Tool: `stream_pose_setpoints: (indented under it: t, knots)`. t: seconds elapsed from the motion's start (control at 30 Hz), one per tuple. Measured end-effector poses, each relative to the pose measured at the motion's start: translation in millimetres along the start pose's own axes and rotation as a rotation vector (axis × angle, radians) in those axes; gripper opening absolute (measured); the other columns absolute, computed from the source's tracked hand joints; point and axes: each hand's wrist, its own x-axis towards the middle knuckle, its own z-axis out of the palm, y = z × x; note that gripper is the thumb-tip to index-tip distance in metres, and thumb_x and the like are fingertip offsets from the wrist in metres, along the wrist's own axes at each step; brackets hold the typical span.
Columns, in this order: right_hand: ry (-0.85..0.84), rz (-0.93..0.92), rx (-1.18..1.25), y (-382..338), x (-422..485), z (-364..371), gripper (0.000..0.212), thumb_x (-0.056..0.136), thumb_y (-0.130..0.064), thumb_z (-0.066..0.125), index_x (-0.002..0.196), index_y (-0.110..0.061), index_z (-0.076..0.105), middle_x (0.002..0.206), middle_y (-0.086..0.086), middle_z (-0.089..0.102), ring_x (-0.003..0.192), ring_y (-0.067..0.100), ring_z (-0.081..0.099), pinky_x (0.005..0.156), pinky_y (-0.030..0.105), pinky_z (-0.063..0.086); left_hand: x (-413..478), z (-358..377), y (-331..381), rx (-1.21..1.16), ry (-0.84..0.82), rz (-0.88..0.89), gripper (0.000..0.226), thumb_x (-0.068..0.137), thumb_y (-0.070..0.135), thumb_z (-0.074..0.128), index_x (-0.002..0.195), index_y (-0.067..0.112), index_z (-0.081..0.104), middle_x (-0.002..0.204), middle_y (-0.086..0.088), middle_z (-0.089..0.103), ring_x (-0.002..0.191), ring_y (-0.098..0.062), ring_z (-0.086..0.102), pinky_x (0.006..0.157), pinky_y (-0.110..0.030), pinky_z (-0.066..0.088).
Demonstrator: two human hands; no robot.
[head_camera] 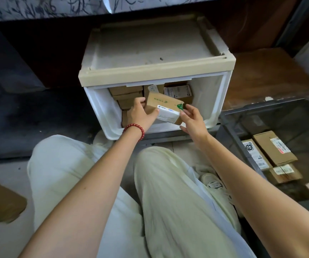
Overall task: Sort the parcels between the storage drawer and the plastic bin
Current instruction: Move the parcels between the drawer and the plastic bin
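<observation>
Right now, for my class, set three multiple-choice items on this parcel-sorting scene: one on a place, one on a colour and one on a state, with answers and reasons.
1. Where is the held parcel?
A. on the floor
B. over the open storage drawer
C. on the person's knee

2. What colour is the bead bracelet?
A. blue
B. red
C. black

3. How is the parcel held?
A. by both hands
B. by one hand only
C. it lies untouched

Answers:
1 B: it is held above the parcels already in the drawer.
2 B: red beads circle the left wrist.
3 A: the left hand grips one end and the right hand pinches the green-marked corner.
</observation>
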Motion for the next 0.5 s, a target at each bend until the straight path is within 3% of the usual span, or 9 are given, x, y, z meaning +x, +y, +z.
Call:
stream_pose_setpoints:
  t: [0.13,0.3,0.5]
  knots:
    - [0.041,-0.041,0.008,-12,-1,-25,0.049,0.099,-0.014,0.051,0.146,-0.017,0.035,0.124,-0.004,0.053,0.113,0.016,0.054,0.084,0.028,0.046,-3,16,27,0.014,-0.058,0.065,0.065,0.09,0.038,0.061,0.144,0.021,0.029,0.142,-0.008,0.033,0.124,-0.023,0.043,0.087,-0.025,0.036]
    - [0.134,-0.058,-0.023,-21,-7,-73,0.053,0.094,-0.019,0.059,0.144,-0.021,0.042,0.129,-0.002,0.055,0.118,0.018,0.055,0.097,0.035,0.048,-8,49,54,0.036,-0.15,0.129,0.067,0.086,0.042,0.065,0.142,0.023,0.033,0.139,-0.008,0.035,0.122,-0.024,0.044,0.094,-0.027,0.037]
    - [0.301,-0.093,0.019,-28,-30,-136,0.046,0.097,-0.01,0.053,0.141,-0.02,0.046,0.129,0.0,0.057,0.109,0.012,0.058,0.055,0.004,0.045,-17,103,87,0.046,-0.275,0.25,0.064,0.085,0.041,0.068,0.137,0.021,0.038,0.133,-0.004,0.054,0.122,-0.023,0.051,0.101,-0.038,0.045]
